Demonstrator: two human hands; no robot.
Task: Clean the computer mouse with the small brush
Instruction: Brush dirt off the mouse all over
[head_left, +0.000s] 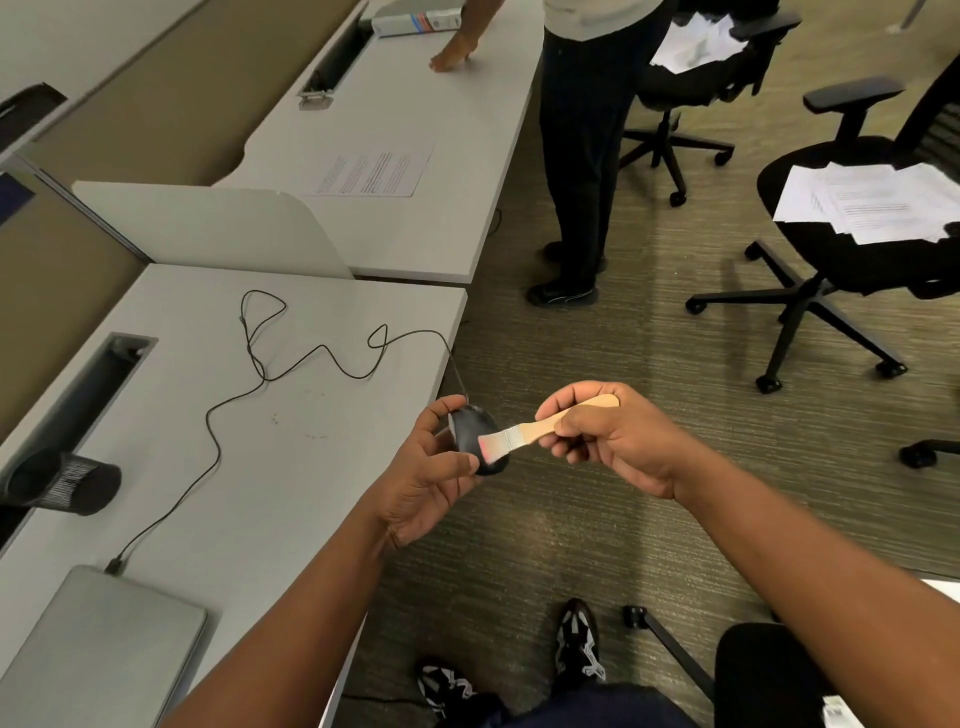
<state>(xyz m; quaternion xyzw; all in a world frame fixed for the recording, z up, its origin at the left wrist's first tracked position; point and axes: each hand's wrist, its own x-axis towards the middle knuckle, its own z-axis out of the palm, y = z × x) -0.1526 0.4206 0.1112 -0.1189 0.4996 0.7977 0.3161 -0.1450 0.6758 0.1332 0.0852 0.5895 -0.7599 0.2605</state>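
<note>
Mouse (475, 434) gripped by left hand (431, 473); right hand (608, 436) holds brush (524, 434) on it.

A closed grey laptop (104, 644) lies on the near table (291, 493) at its front left corner. A black mesh pen cup (62, 483) lies tipped on its side at the table's left edge, beside a long cable slot (104, 379). On the farther table (415, 223) sit a printed sheet (371, 169) and, at the far end, a white binder (415, 21). A second person (587, 156) in dark trousers stands beside that table. Two black office chairs (852, 244) on the carpet (571, 519) carry loose papers (872, 202).
</note>
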